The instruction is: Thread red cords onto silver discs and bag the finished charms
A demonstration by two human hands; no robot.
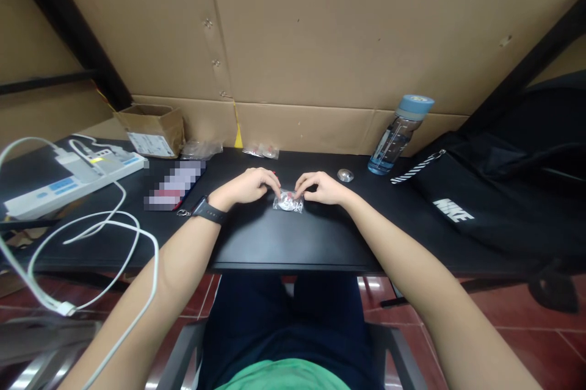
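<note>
A small clear plastic packet (pixel 288 202) with white and red contents lies on the black table (pixel 293 243), between my hands. My left hand (pixel 254 185), with a dark watch on its wrist, touches the packet's upper left edge with curled fingertips. At the packet's upper right, my right hand (pixel 320 187) has its thumb and index finger pressed together on the plastic. A small round shiny metal piece (pixel 345 176) rests to the right of my right hand. Fine detail inside the packet is too small to tell.
On the left are a power strip (pixel 77 185) with white cables, an open cardboard box (pixel 153 130) and a blurred-out flat item (pixel 176 185). More plastic packets (pixel 262 151) lie at the back. A water bottle (pixel 398 133) and a black bag (pixel 494 195) stand on the right.
</note>
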